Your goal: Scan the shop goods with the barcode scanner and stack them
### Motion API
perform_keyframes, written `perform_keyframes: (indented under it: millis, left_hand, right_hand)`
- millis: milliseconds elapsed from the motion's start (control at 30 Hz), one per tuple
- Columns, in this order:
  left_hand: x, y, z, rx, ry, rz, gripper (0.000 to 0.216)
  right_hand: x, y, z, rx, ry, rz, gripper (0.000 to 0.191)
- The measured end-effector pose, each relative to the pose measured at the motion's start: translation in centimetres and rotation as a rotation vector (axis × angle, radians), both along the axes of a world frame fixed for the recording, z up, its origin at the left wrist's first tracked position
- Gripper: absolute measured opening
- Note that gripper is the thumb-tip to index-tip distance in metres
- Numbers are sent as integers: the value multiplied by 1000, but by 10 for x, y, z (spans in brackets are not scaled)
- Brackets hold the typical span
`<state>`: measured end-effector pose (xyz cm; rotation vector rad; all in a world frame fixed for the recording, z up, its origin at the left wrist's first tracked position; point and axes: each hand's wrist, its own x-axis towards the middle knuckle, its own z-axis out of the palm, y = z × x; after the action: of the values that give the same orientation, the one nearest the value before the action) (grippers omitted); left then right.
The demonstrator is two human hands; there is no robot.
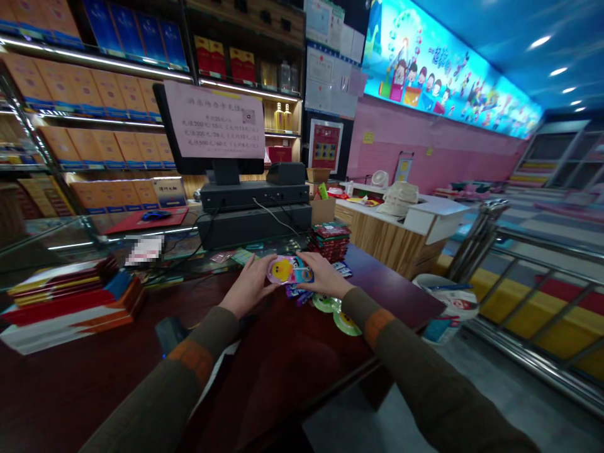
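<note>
A small, colourful packet (283,270) with a yellow cartoon face at one end and blue at the other is held level above the dark red table (302,371). My left hand (250,286) grips its left end, and my right hand (325,275) grips its right end, thumb and fingers closed on it. Just under and beyond my right hand lie purple packets (297,294) and round green packets (346,322), partly covered by my hand and sleeve. Behind them rises a stack of dark red packets (330,239).
Red and white boxes (70,314) are piled at left. A dark handheld device (170,336) lies near my left sleeve. Beyond stand a monitor (212,167) with a paper notice and a black cash drawer (255,225). A white bucket (448,308) and metal railing (542,277) are at right.
</note>
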<state>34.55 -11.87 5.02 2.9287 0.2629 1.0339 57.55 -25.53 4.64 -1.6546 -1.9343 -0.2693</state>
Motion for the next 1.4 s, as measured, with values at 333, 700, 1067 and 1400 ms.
perform_keyframes:
  millis: [333, 700, 1067, 1400]
  left_hand:
    - [-52, 24, 16, 58, 30, 73, 61]
    - [-117, 54, 20, 22, 73, 144, 69]
    - [-174, 61, 18, -121, -23, 230, 60]
    - [-190, 52, 15, -337, -220, 312, 43]
  right_hand:
    - [-38, 30, 9, 33, -63, 10, 90]
    - [-93, 71, 19, 31, 52, 102, 81]
    - [-140, 103, 14, 58, 239, 266, 81]
    - [-166, 109, 15, -117, 616, 265, 51]
